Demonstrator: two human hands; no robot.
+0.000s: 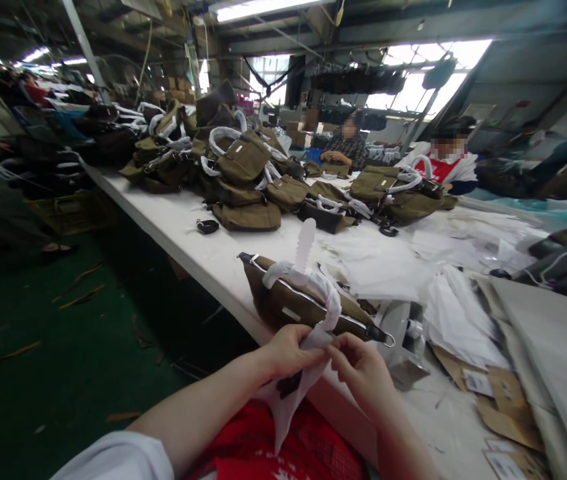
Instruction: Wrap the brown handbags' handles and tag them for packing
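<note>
An olive-brown handbag (268, 303) with a silver zipper lies near the table's front edge, before me. Its handle (332, 303) is wrapped in white paper and arches up over the zipper. A loose strip of white tissue paper (291, 410) hangs down from my fingers over a dark piece I cannot make out. My left hand (291, 350) is closed on this paper, thumb on top. Close beside it, my right hand (361, 367) pinches the paper's edge between thumb and fingers at the near side of the bag.
A large pile of similar bags (243, 160) covers the table's far part. To the right are a grey tape dispenser (403, 353), stacked white sheets (456, 310) and brown cardboard tags (508, 393). A co-worker (443, 163) in red and white sits across the table.
</note>
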